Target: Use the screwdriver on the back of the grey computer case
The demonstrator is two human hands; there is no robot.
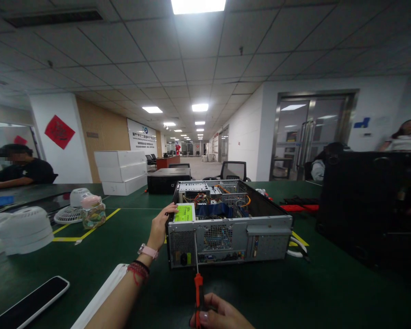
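Observation:
An open desktop computer case (256,228) lies on the green table, its rear panel facing me and its cables and boards exposed. My left hand (161,227) grips the case's left rear corner, beside the power supply with a green label (184,213). My right hand (219,315) is closed on an orange-handled screwdriver (198,292), and its thin shaft reaches up to the rear panel near the power supply's grille.
A black phone (30,304) and a white flat object (99,297) lie near my left arm. White fans (27,228) and a small jar (93,212) stand at left. White boxes (121,171) and a black case (167,179) sit behind. A large black case (370,205) stands right. People sit at both sides.

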